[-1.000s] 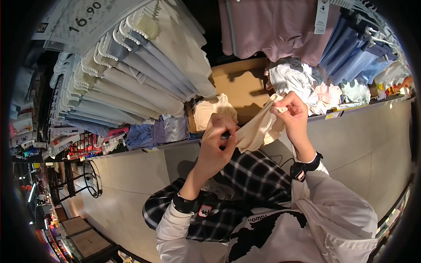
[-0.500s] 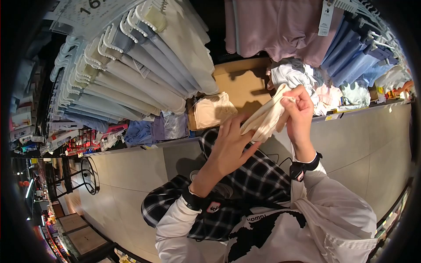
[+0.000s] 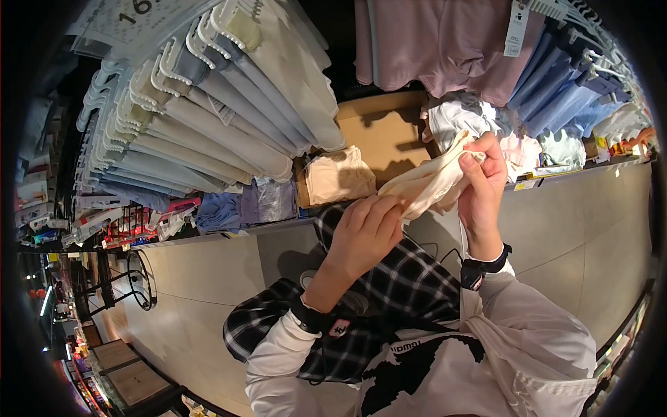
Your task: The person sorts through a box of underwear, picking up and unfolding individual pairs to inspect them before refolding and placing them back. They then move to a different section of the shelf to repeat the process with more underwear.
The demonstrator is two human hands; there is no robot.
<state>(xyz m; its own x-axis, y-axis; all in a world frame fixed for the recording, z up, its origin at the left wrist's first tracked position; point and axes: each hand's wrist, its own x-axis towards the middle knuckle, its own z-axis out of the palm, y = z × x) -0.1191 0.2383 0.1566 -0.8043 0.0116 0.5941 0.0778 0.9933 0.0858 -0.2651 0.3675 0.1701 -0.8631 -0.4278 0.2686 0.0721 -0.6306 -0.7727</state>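
Observation:
A cream-coloured cloth (image 3: 432, 182), loosely folded and creased, is stretched between my two hands above my lap. My left hand (image 3: 366, 229) has its fingers curled over the lower left end of the cloth. At the upper right end, my right hand (image 3: 481, 182) pinches the cloth between thumb and fingers. Behind my left hand, a folded cream garment (image 3: 339, 175) lies in the left part of a cardboard box (image 3: 382, 111). Part of the box is hidden by the cloth.
Pale trousers (image 3: 208, 121) hang on white hangers at the left. Pink garments (image 3: 445, 45) and blue garments (image 3: 563, 87) hang at the upper right. White clothes (image 3: 462, 115) are piled beside the box. A wheeled black metal frame (image 3: 142, 280) stands on the floor at the left.
My left hand has closed over its end of the cloth, where its fingers were more spread. My right hand has moved slightly right, and the cloth is drawn out further.

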